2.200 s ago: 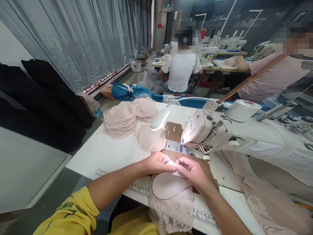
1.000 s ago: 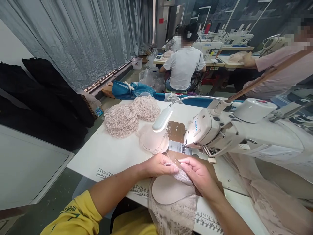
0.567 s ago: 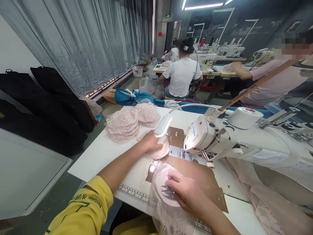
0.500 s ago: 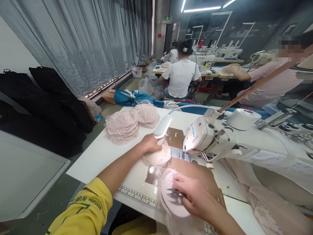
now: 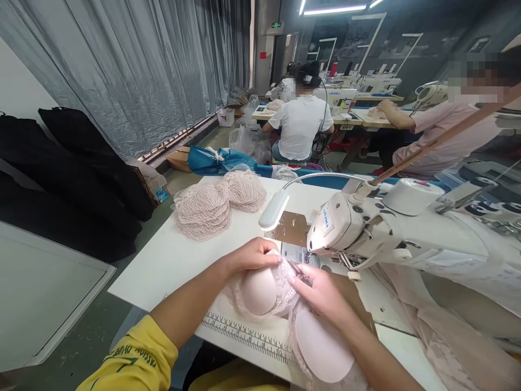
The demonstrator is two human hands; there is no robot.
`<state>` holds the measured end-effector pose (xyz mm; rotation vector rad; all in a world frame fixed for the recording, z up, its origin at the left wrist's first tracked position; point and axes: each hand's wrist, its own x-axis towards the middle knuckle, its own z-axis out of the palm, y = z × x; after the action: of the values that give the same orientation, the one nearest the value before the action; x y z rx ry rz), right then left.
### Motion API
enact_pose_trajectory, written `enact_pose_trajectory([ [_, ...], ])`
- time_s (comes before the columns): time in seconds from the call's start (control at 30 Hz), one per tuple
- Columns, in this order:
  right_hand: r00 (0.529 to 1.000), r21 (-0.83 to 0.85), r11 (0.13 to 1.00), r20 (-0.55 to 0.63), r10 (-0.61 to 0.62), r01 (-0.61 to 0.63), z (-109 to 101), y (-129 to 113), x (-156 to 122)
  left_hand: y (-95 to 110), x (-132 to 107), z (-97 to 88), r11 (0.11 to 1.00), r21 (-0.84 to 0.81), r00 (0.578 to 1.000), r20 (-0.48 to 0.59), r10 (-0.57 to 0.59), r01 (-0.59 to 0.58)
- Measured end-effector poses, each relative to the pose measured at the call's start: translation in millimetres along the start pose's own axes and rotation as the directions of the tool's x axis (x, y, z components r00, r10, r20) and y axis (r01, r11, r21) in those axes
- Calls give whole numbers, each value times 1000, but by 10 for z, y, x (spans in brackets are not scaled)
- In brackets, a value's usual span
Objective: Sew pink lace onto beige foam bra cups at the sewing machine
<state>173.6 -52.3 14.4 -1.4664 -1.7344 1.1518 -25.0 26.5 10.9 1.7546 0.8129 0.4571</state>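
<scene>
A pale pink lace bra with two padded cups (image 5: pixel 260 291) lies over the front of the white table. My left hand (image 5: pixel 257 255) pinches its lace edge between thumb and fingers. In my right hand (image 5: pixel 321 288) is a pair of small thread snips (image 5: pixel 300 273), their blades pointing up and left at the lace beside my left fingertips. The second cup (image 5: pixel 323 345) hangs at the table's front edge, below my right wrist. Whether the blades touch the fabric I cannot tell.
A white sewing machine (image 5: pixel 334 225) stands right of my hands, with a small lamp (image 5: pixel 273 210) on a bent neck. Stacked lace cups (image 5: pixel 202 210) sit at the back left. A printed ruler (image 5: pixel 244 332) runs along the front edge. Two co-workers sit ahead.
Both hands have come together over the bra. My left hand has turned the cup over and gripped its edge; my right hand has raised the snips to it. The second cup has shifted right.
</scene>
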Motion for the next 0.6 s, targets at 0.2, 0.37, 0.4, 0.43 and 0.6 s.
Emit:
enact_pose_trajectory([
  [0.2, 1000, 141, 990, 26, -13, 9, 44, 62, -33, 25, -22, 64, 988, 107, 994, 12, 111, -111],
  [0.37, 1000, 174, 985, 10, -3, 1, 4, 75, -61, 23, -18, 63, 991, 127, 994, 98, 39, -51],
  [0.4, 1000, 179, 984, 3, 19, -19, -9, 86, -66, 24, -26, 15, 990, 134, 992, 123, 16, -32],
  [0.43, 999, 185, 982, -8, 44, -42, -23, 99, -71, 25, -40, -48, 989, 146, 987, 162, -16, -8],
  [0.6, 989, 148, 978, 12, 146, -146, -107, 136, -101, 20, -140, -371, 970, 188, 943, 265, -200, 153],
])
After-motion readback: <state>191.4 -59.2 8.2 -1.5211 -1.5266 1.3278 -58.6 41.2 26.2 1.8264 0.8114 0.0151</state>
